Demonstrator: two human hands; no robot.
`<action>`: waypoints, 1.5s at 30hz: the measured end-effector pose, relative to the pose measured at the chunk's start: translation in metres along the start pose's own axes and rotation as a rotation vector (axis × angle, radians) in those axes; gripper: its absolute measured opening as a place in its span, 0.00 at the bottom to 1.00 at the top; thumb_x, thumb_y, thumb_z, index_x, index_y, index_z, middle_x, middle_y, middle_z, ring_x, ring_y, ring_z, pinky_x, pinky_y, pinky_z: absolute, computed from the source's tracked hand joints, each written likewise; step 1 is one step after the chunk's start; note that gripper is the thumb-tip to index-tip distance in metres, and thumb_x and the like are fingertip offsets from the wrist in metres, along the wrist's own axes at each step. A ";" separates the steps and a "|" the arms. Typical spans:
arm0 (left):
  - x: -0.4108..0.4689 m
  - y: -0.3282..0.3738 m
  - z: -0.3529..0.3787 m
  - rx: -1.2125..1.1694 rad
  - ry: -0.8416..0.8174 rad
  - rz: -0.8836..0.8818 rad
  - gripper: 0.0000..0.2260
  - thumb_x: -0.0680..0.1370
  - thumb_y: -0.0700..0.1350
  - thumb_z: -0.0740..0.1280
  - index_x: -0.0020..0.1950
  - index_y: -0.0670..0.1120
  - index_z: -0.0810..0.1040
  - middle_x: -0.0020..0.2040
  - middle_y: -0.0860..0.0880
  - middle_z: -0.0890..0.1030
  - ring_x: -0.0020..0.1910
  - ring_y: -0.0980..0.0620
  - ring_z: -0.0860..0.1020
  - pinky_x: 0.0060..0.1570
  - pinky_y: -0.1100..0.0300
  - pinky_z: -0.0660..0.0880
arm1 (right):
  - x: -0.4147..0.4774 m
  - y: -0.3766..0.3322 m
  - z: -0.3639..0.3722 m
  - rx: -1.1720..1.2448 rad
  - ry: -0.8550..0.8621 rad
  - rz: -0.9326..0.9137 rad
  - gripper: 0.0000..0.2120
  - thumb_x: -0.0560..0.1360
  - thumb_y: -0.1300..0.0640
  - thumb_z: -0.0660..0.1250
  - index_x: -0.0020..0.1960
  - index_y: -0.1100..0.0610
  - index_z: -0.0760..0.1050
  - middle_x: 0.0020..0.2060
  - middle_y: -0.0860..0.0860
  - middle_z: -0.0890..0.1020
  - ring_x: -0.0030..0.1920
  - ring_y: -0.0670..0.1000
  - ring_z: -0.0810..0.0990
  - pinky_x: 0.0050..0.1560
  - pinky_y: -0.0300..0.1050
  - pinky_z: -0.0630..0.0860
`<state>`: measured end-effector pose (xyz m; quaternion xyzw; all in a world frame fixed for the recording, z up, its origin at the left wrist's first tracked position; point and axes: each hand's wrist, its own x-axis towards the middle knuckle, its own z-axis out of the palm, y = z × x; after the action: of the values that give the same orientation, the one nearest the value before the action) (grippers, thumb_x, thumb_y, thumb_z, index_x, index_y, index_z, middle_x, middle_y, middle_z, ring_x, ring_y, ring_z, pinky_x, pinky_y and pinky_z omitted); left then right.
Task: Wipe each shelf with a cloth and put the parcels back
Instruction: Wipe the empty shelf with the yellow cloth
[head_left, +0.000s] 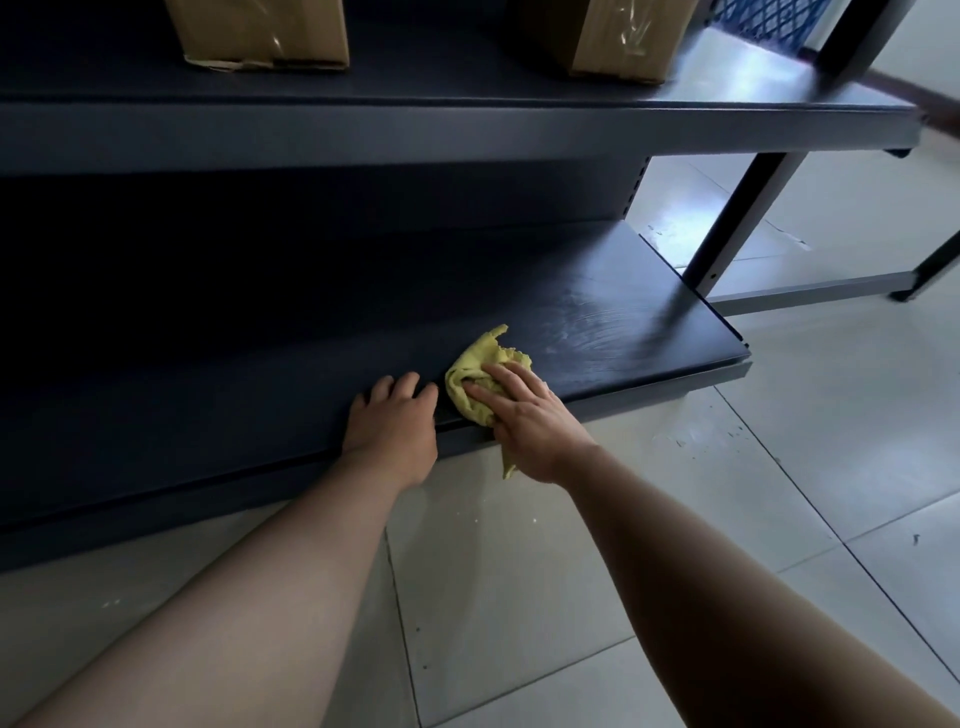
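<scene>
Mostly dark, the lower shelf (597, 291) fades into shadow at its far left, so nothing can be made out there. Above it, the upper shelf (415, 124) carries 2 parcels, the left parcel (260, 31) and the right parcel (618, 41), both cut off by the top edge. On the lower shelf's near edge, the left hand (392, 421) rests empty with fingers loosely bent. Just right of it, the right hand (524, 421) presses fairly straight fingers on the yellow cloth (478, 364), its thumb hidden. One corner of the cloth hangs over the edge.

Upper shelf (467, 124): left parcel (260, 31), right parcel (623, 36).
Lower shelf (623, 322) front: cloth (475, 364) under your right hand (524, 415), left hand (392, 426) beside.
</scene>
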<state>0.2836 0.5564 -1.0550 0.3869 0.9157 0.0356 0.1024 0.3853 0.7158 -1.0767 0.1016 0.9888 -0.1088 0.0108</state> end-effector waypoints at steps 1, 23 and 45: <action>0.003 0.004 0.001 -0.002 0.002 -0.004 0.21 0.82 0.47 0.54 0.76 0.50 0.58 0.77 0.49 0.55 0.74 0.44 0.55 0.70 0.47 0.58 | 0.000 0.009 -0.001 0.009 0.014 0.033 0.26 0.80 0.53 0.56 0.77 0.44 0.57 0.77 0.49 0.54 0.77 0.54 0.48 0.75 0.56 0.53; 0.104 0.112 0.013 0.015 0.041 0.157 0.21 0.83 0.51 0.51 0.76 0.55 0.56 0.78 0.51 0.54 0.76 0.43 0.52 0.71 0.40 0.52 | 0.013 0.194 -0.038 0.191 0.140 0.733 0.28 0.80 0.47 0.55 0.78 0.43 0.50 0.79 0.46 0.48 0.78 0.52 0.43 0.76 0.53 0.44; 0.037 0.157 -0.102 -0.426 -0.135 0.147 0.19 0.81 0.46 0.58 0.73 0.47 0.67 0.68 0.45 0.73 0.65 0.44 0.72 0.64 0.51 0.70 | -0.072 0.056 -0.143 0.562 0.636 0.877 0.14 0.76 0.52 0.67 0.60 0.54 0.81 0.62 0.49 0.80 0.63 0.49 0.76 0.63 0.42 0.69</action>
<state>0.3470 0.6938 -0.9389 0.4235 0.8481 0.2095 0.2398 0.4671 0.7856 -0.9462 0.5256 0.7431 -0.3155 -0.2683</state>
